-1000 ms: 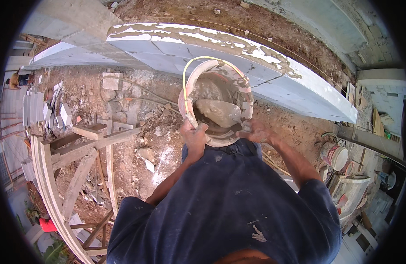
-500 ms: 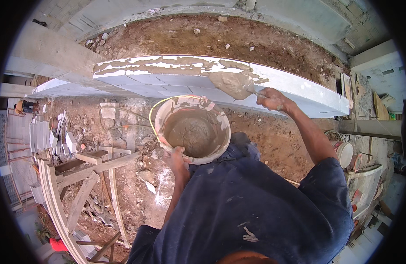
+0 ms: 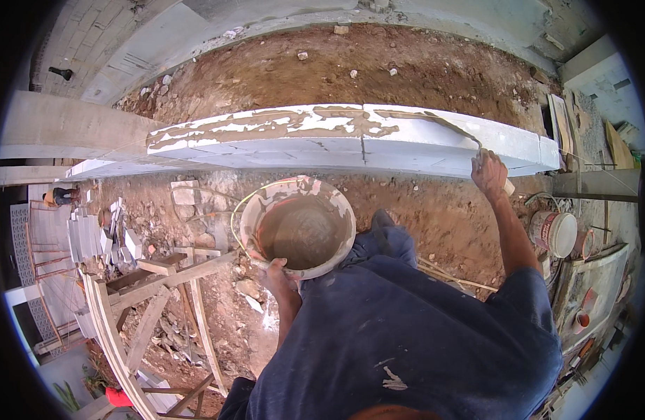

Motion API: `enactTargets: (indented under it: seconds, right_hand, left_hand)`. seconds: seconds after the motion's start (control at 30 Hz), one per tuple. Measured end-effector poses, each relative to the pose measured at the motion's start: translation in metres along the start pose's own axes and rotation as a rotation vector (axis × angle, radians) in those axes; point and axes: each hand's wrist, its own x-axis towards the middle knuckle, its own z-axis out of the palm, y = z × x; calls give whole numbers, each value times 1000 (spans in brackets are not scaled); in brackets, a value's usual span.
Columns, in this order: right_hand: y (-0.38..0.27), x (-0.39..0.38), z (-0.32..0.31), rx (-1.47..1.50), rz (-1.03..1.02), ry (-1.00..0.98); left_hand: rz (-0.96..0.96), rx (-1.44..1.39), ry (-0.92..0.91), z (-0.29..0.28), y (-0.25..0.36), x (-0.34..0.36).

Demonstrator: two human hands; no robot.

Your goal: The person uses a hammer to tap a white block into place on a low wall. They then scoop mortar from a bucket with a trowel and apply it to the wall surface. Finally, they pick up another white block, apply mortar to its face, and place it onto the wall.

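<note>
Here, a bucket (image 3: 322, 267) of grey mix (image 3: 305, 231) is gripped by the left hand (image 3: 280, 278) at its seven o'clock edge, likely against tipping, while at two o'clock from it a trowel (image 3: 457, 129) is held over the white wall (image 3: 406, 148) by the right hand (image 3: 489, 175).

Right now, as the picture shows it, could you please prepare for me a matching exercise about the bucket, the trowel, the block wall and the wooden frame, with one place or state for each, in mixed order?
Things:
1. bucket
2. trowel
3. block wall
4. wooden frame

Places or states:
A. at the lower left of the picture
B. held at its rim by the left grip, with mortar inside
C. patchy mortar along its top
D. held by the right grip

Right pairs: 1-B; 2-D; 3-C; 4-A
</note>
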Motion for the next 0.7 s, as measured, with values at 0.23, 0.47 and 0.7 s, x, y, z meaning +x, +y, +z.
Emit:
enactTargets:
  seconds: [0.23,0.47,0.7]
  right_hand:
    - [-186,-79,161,495,327,288]
    - [-243,-138,88,674,52,-283]
    - [-314,-84,-18,261,-473,-680]
  left_hand:
    - [39,149,-172,-21,10,33]
    - [180,76,-205,-26,6,69]
    - [302,18,-444,-8,3,54]
